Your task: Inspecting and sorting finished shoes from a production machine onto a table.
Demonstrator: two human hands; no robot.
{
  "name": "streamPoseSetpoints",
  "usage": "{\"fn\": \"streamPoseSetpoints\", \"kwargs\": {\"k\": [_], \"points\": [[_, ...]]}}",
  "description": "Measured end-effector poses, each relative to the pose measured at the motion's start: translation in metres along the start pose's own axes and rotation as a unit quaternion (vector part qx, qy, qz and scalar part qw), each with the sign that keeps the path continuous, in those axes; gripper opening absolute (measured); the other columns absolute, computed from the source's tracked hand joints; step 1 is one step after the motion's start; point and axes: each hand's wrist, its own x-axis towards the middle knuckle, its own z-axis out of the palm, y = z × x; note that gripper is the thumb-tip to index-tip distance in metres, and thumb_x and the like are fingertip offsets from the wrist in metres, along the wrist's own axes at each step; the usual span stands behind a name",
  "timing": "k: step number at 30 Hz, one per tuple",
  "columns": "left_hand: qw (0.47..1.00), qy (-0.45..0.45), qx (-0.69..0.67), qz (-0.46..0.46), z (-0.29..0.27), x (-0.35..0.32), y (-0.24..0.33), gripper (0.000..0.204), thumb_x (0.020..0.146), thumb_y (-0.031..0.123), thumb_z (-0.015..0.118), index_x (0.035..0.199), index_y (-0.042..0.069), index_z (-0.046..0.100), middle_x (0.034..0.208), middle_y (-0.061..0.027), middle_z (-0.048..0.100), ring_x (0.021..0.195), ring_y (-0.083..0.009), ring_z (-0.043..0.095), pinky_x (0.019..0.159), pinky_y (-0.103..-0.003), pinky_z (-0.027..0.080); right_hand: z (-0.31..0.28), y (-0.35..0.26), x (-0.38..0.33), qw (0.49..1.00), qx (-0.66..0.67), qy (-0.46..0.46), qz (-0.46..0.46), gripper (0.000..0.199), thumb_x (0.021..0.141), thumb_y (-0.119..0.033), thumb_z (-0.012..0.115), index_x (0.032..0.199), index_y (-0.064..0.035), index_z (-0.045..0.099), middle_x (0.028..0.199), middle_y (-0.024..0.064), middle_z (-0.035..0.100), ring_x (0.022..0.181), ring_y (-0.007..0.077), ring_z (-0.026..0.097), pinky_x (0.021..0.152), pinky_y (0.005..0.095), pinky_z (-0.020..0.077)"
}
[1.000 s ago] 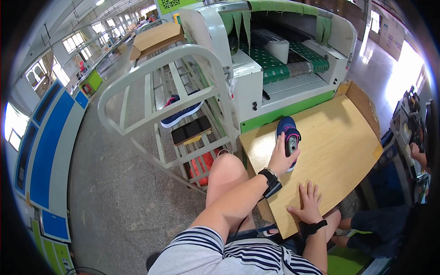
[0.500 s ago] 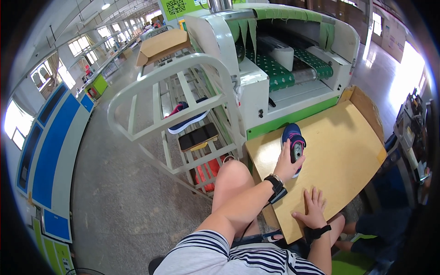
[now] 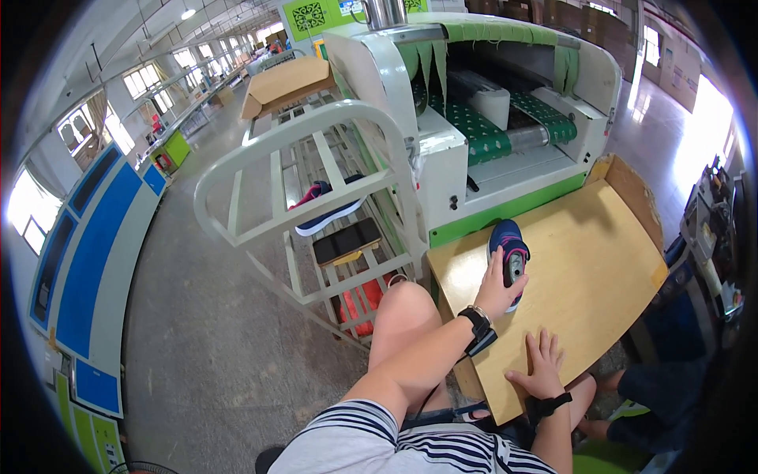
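Observation:
A navy shoe [image 3: 506, 235] with pink trim stands on the wooden tabletop [image 3: 588, 261], its toe pointing toward the machine. A dark grey-green piece [image 3: 514, 268], which looks like a shoe last, fills its opening. My left hand [image 3: 495, 289] grips the shoe's heel end, fingers along its left side and thumb across the back. That hand hides much of the heel. Nearer to me, my right hand [image 3: 540, 368] rests flat on the board with its fingers spread, holding nothing. Both wrists wear black bands.
Beyond the table stands a white and green machine [image 3: 442, 170] with a green conveyor belt [image 3: 485, 140]. To the left, a pale metal rack [image 3: 276, 223] carries another navy shoe [image 3: 335, 216] and a phone [image 3: 346, 241]. A person's legs [image 3: 659, 395] show at the lower right.
The whole view has shifted slightly, so things appear a little lower and to the right. Both hands and the shoe keep their places on the table.

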Motion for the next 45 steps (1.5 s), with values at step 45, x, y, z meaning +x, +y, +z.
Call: {"fn": "streamPoseSetpoints", "kwargs": {"k": [45], "points": [[1.000, -0.003, 0.003, 0.000, 0.0014, -0.0001, -0.0007, 0.095, 0.088, 0.035, 0.071, 0.151, -0.009, 0.015, 0.154, -0.0309, 0.027, 0.145, -0.0372, 0.029, 0.118, -0.038, 0.025, -0.0004, -0.0024, 0.0007, 1.000, 0.016, 0.014, -0.007, 0.109, 0.068, -0.052, 0.081, 0.155, -0.0143, 0.028, 0.163, 0.0230, 0.007, 0.149, 0.0451, -0.004, 0.114, 0.0645, -0.0047]]}}
